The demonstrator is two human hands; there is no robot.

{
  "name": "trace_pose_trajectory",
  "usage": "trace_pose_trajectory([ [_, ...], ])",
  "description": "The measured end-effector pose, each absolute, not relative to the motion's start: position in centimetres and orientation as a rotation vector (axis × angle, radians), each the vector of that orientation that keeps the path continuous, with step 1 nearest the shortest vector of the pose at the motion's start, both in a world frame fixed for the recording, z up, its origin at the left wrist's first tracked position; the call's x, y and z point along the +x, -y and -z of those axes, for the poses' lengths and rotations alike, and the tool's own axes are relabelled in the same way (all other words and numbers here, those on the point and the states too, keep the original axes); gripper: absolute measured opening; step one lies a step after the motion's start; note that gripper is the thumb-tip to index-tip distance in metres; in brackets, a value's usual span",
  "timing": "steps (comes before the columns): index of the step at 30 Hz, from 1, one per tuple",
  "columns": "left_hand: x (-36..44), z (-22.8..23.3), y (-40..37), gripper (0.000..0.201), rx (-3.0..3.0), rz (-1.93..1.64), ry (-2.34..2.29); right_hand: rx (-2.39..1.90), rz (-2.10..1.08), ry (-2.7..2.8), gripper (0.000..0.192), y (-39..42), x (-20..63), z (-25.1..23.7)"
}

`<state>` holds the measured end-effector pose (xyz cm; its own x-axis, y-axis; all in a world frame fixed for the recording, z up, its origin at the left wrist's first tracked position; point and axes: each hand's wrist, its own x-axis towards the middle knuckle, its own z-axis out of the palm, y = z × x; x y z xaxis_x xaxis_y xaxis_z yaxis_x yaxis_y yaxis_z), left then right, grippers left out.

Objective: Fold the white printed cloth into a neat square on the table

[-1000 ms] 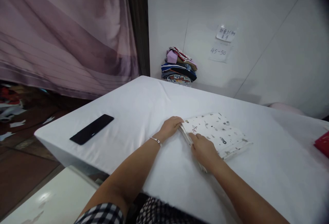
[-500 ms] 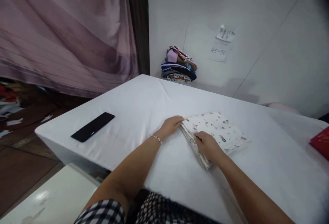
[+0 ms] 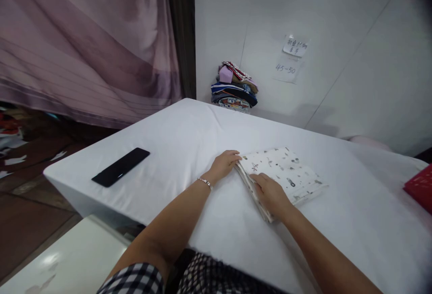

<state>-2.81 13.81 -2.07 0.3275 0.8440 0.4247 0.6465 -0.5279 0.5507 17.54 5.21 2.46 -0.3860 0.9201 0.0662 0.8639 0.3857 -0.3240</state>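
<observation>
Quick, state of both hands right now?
Left hand: touching a corner of the printed cloth; whether it pinches cannot be told.
Right hand: on its layered edge; open or closed cannot be told.

Left sleeve [image 3: 135, 279] is short, black-and-white check, with bare forearm below it; garment front [image 3: 209, 276] is black and white too, in a smaller, tighter pattern that darkens toward its right side. Left hand [image 3: 225, 163] and right hand [image 3: 272, 195] bare; thin silver-coloured bracelet [image 3: 205, 181] rings the left wrist, shiny detail on top too small to read.
</observation>
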Motion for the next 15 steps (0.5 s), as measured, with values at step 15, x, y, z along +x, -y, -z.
trace_pose_trajectory([
  [15,-3.3,1.3,-13.2,0.035,2.18,-0.983,-1.18,-1.776,-0.163,2.495,0.029,-4.1,16.2,-3.1],
])
